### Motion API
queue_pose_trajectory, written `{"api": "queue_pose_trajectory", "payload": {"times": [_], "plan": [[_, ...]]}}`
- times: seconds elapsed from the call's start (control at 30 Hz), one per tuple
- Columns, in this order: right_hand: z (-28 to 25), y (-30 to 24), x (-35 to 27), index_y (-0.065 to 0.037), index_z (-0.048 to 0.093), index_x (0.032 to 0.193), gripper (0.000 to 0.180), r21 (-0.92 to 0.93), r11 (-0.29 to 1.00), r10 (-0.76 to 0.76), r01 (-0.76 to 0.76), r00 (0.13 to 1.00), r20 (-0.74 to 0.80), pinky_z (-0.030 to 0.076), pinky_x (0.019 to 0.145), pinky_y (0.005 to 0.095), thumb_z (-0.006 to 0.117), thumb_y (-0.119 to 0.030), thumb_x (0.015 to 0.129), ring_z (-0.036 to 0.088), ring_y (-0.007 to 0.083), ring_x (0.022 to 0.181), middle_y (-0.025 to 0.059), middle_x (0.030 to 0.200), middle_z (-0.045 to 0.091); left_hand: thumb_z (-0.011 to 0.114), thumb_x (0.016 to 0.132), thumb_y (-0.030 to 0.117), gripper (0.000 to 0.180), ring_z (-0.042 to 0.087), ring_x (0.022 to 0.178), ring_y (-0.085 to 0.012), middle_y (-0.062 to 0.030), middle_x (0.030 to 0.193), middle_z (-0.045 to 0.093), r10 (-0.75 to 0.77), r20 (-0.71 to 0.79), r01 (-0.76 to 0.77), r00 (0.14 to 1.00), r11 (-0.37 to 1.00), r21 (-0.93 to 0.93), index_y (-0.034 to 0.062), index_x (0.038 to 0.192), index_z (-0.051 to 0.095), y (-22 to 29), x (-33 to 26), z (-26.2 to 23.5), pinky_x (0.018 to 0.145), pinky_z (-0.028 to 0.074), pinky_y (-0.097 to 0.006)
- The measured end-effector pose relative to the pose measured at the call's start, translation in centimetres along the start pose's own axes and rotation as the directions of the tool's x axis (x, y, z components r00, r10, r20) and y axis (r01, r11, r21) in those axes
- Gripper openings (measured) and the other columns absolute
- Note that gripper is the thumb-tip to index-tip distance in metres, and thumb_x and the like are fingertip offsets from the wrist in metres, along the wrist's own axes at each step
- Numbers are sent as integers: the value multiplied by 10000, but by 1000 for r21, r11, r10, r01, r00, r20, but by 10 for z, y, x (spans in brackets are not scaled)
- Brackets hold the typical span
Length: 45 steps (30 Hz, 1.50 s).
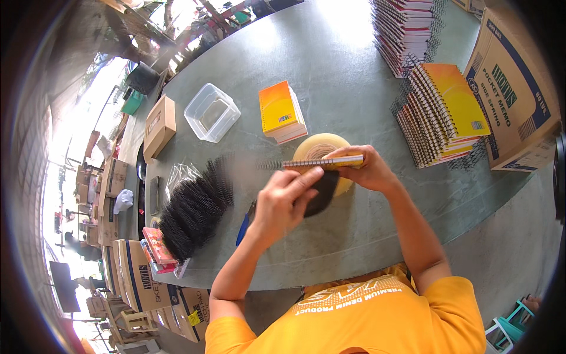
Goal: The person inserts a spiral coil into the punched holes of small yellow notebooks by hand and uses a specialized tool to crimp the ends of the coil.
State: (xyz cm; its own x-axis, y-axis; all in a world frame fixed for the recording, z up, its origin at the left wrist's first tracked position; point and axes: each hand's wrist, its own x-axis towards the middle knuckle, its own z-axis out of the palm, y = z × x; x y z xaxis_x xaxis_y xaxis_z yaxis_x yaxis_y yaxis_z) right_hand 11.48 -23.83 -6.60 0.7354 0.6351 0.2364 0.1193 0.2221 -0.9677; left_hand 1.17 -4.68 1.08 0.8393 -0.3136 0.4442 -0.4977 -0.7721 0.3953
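Observation:
A small notebook [330, 161] with a spiral coil along its edge is held up edge-on in front of me. My right hand [368, 168] is closed around its right end. My left hand [286, 197] presses its fingers against the near side of the notebook at the coiled edge. The loose end of the coil [268, 165] sticks out to the left and blurs. Just behind the notebook is a pale yellow round disc [324, 141] with a printed centre. A dark rounded piece [323, 197], partly hidden by my left fingers, shows below.
Black spiral coils [197, 206] are heaped at left, near a blue-handled tool [243, 229]. Beyond are a clear plastic tub [212, 112] and a stack of orange-yellow notebooks [277, 112]. Coiled notebooks [436, 118] and a cardboard box [513, 94] stand at right.

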Motion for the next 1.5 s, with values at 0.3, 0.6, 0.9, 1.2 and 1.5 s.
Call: {"api": "queue_pose_trajectory", "payload": {"times": [0.3, 0.6, 0.9, 1.2, 1.5], "plan": [[2, -3, -2, -18, 645, 1061, 256, -208, 978, 0, 4, 1000, 19, 478, 808, 245, 652, -2, 806, 570, 67, 887, 11, 940, 672, 672, 767, -1, 350, 618, 838, -179, -94, 921, 639, -5, -42, 5, 999, 1000, -4, 53, 1111, 641, 13, 6, 4, 767, 484, -298], [2, -16, -2, -49, 641, 1092, 331, -238, 957, 177, -166, 984, 26, 485, 821, 281, 624, 30, 771, 624, 139, 864, 88, 980, 689, 683, 751, -5, 368, 631, 873, -239, -136, 997, 641, -283, -389, 208, 877, 952, -224, 58, 1110, 636, 15, 26, -6, 798, 486, -309], [1, -4, 1, -16, 648, 1078, 266, 38, 999, -38, 37, 999, 28, 466, 890, 275, 662, -39, 814, 589, 113, 959, 63, 1028, 671, 679, 792, 144, 293, 583, 880, -299, -153, 1015, 608, -138, 146, 150, 980, 986, -74, 32, 1060, 636, 16, -32, 40, 774, 482, -378], [13, -18, -17, -13, 615, 1110, 271, 198, 977, -62, 83, 992, -109, 473, 829, 255, 627, -18, 839, 588, 97, 924, 60, 1001, 669, 660, 793, 152, 272, 522, 1020, -286, -115, 1011, 596, -66, -3, 63, 998, 931, 358, 53, 1042, 613, 20, 25, 16, 858, 397, -392], [-1, 7, -22, -23, 639, 1053, 218, -263, 964, -71, 38, 991, -116, 465, 644, 250, 632, -78, 842, 546, 51, 710, 57, 825, 680, 614, 819, 169, 193, 553, 903, -324, -136, 913, 596, -47, 78, 43, 996, 997, 59, 34, 955, 587, 13, 42, 30, 775, 426, -427]]}}
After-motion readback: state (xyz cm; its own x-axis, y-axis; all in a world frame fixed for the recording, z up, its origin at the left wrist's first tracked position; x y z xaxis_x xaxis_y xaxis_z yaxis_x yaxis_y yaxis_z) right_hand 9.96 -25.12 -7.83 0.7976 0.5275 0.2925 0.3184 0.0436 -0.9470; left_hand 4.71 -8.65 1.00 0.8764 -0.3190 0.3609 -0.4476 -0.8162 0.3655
